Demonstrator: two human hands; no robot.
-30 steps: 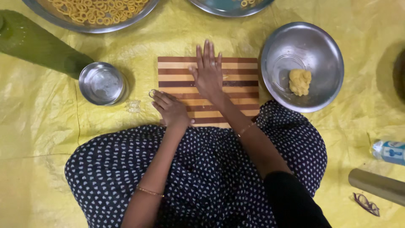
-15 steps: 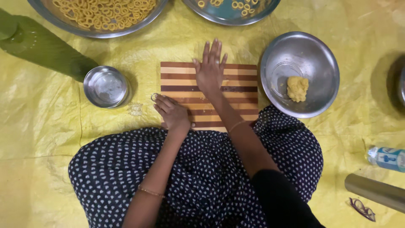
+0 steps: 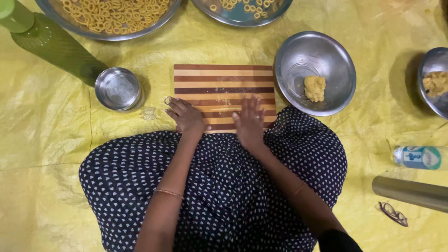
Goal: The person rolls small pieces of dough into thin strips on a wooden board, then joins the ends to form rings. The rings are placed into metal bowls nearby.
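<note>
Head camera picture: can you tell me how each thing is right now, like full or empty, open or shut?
Right hand: flat, palm down on the striped board.
Left hand: curled at the board's left edge.
Dough strand: thin, lying on the board by the right hand.
Big bowl: nearly empty, one dough lump.
Small bowl: empty.
Left tray: full of rings.
Green bottle: lying down, capped.
Glasses: folded.

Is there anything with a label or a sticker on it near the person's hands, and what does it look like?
Small plastic bottle: lying on its side on the yellow sheet at the right edge, clear body wrapped in a label of blue-green and white.
Green bottle: lying at the top left, translucent green with a lighter green cap; no label shows.
Nothing else in view carries a label, sign or screen.
</note>
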